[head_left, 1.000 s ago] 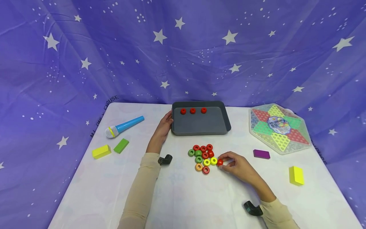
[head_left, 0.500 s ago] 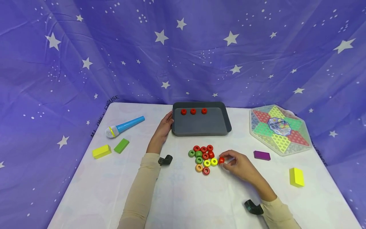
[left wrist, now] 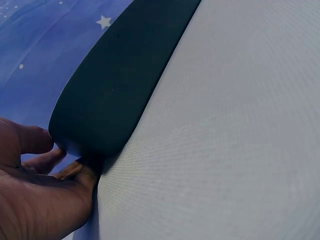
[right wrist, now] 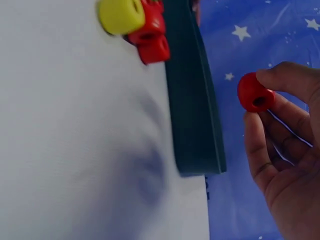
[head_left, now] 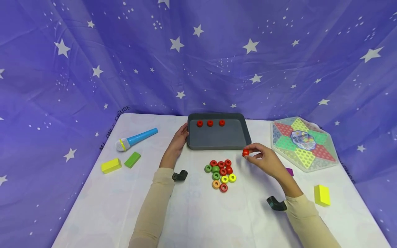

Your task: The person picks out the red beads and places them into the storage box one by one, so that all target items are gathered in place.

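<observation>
Red bead [head_left: 245, 152] pinched in right hand [head_left: 267, 160]; left hand [head_left: 179, 138], fingers relaxed, touches tray [head_left: 217, 137]; backdrop lettering [head_left: 124, 110] reads "EXCUSE"

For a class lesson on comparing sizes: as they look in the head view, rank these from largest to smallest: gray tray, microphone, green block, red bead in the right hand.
1. Gray tray
2. Microphone
3. Green block
4. Red bead, held by the right hand
</observation>
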A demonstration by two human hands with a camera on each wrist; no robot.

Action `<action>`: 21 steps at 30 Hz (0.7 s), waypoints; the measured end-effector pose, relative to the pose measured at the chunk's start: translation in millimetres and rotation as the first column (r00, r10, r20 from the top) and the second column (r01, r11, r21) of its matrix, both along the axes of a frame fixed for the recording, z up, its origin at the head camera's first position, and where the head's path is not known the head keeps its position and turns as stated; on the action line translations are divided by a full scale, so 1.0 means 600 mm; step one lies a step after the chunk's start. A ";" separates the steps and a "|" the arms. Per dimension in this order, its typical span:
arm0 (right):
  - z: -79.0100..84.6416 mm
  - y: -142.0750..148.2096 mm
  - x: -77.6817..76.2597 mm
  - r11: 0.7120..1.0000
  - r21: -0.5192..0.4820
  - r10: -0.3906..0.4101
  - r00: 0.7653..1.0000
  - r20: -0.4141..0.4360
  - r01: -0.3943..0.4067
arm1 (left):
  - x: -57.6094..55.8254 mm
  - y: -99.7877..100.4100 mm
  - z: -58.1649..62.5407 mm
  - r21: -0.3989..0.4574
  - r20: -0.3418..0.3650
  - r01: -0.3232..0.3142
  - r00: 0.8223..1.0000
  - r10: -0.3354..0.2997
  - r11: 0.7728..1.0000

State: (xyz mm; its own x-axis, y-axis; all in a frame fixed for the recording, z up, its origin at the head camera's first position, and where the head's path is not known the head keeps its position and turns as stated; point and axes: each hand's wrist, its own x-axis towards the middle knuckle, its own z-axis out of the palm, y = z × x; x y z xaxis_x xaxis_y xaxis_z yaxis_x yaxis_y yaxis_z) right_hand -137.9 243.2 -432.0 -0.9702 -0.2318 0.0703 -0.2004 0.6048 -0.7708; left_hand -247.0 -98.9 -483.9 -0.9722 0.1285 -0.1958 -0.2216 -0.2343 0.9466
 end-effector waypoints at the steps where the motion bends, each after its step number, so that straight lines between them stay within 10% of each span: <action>1: 0.004 0.001 -0.009 1.000 -0.005 -0.008 1.000 0.003 0.008 | 0.001 0.000 -0.001 0.001 0.000 0.000 1.000 0.000 1.000; 21: 0.022 -0.032 -0.196 0.994 0.108 -0.039 0.997 0.067 0.032 | 0.001 0.002 -0.010 -0.002 -0.024 0.006 1.000 -0.006 1.000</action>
State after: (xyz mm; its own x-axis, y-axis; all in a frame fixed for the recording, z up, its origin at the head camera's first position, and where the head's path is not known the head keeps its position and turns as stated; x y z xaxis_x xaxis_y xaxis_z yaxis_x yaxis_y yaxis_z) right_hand -255.6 223.9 -418.8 -0.9796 -0.1998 -0.0202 -0.1260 0.6899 -0.7128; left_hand -246.2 -97.9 -490.2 -0.9758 0.1344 -0.1728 -0.2004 -0.2311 0.9521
